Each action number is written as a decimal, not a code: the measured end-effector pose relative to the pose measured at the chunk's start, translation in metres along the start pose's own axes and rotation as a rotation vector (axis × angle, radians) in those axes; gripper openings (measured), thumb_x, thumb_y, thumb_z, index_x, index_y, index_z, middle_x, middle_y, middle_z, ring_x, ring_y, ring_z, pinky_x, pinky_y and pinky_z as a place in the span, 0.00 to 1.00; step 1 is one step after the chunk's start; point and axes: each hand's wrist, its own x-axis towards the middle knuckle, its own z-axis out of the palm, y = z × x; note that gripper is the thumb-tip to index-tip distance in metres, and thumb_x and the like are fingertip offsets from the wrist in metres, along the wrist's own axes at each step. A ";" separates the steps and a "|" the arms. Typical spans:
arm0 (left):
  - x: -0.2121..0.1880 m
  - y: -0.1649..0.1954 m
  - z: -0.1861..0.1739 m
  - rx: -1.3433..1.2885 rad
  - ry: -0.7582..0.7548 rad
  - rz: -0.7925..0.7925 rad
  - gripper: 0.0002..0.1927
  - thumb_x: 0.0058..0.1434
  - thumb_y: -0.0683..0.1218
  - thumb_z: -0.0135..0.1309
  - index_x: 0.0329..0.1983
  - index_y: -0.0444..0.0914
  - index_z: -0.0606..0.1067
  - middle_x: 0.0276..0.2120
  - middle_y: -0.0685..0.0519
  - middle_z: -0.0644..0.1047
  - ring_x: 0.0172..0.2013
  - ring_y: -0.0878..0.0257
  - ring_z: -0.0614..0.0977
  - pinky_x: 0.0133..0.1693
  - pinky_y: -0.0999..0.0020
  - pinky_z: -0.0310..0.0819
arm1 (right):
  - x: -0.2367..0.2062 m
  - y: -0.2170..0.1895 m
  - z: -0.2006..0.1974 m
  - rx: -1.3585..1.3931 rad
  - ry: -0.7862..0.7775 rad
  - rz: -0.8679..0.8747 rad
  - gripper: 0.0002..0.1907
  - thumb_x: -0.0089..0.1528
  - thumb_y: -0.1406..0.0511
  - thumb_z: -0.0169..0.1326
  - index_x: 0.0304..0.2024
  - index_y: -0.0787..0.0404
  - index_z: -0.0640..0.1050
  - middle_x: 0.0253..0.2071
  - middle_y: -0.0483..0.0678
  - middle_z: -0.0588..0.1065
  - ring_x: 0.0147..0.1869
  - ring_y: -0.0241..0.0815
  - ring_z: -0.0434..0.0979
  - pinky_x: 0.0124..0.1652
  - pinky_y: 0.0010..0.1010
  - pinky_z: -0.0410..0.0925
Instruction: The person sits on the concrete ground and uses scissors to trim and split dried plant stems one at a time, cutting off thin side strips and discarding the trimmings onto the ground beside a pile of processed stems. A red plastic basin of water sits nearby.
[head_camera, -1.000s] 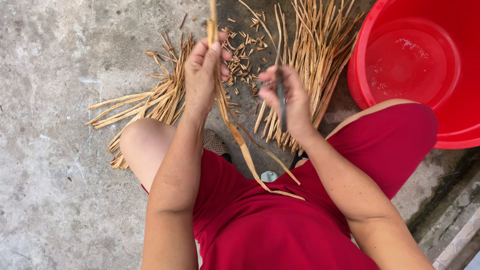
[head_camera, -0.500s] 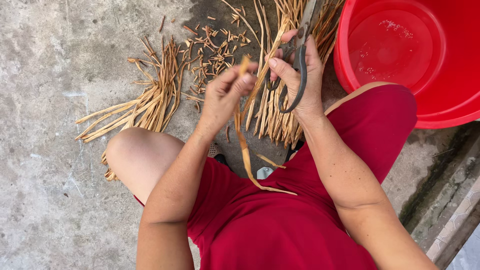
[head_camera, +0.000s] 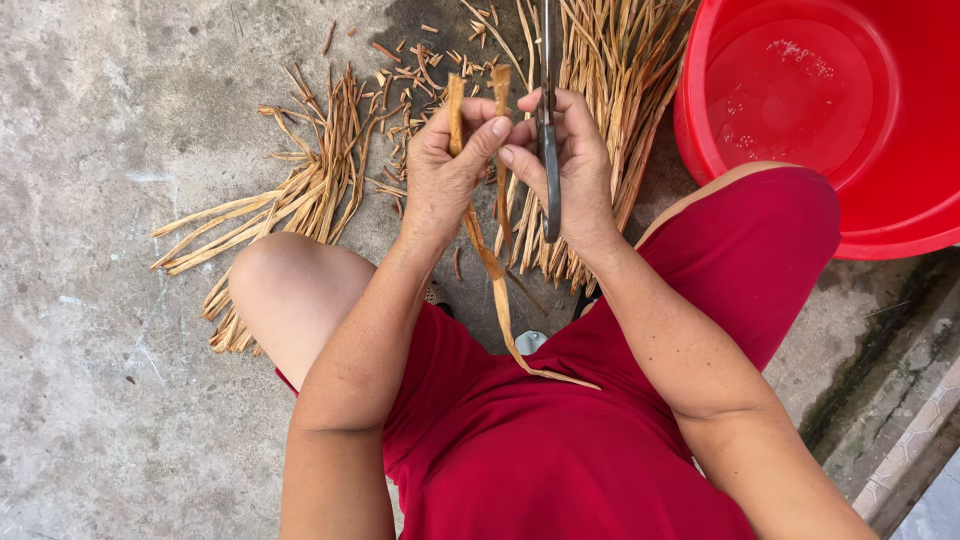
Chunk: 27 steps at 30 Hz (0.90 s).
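Head view: left hand (head_camera: 445, 175) fingers pinch one tan strip (head_camera: 487, 262) trailing to the lap, right hand (head_camera: 565, 170) fingers wrap one pair of scissors (head_camera: 547, 130), blade tips cut off at top, one red tub (head_camera: 830, 110) partly cropped, two straw piles on floor.

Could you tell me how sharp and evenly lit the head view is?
Head view: soft, even daylight, no hard shadows; both hands and the strip are sharp; faint sheen on the water in the red tub; mild wide-angle bend at the edges.
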 end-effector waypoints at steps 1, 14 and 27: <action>0.001 0.001 -0.003 0.007 0.010 0.007 0.10 0.68 0.44 0.63 0.50 0.36 0.79 0.34 0.58 0.79 0.27 0.77 0.70 0.27 0.81 0.61 | 0.001 0.000 -0.002 -0.020 -0.018 0.028 0.23 0.67 0.71 0.64 0.60 0.57 0.69 0.43 0.43 0.75 0.46 0.30 0.77 0.45 0.20 0.72; 0.001 0.009 -0.015 -0.020 0.063 0.027 0.09 0.67 0.43 0.62 0.47 0.36 0.78 0.35 0.53 0.84 0.24 0.76 0.71 0.25 0.80 0.62 | -0.005 -0.003 0.000 -0.296 -0.150 0.130 0.33 0.62 0.59 0.67 0.63 0.63 0.69 0.40 0.44 0.77 0.44 0.30 0.80 0.42 0.21 0.76; 0.000 0.006 -0.020 0.003 0.068 0.023 0.09 0.66 0.45 0.63 0.45 0.36 0.79 0.33 0.54 0.83 0.23 0.76 0.71 0.24 0.80 0.62 | -0.004 0.001 0.002 -0.290 -0.107 0.124 0.27 0.58 0.62 0.70 0.56 0.63 0.77 0.40 0.43 0.80 0.36 0.25 0.77 0.35 0.17 0.72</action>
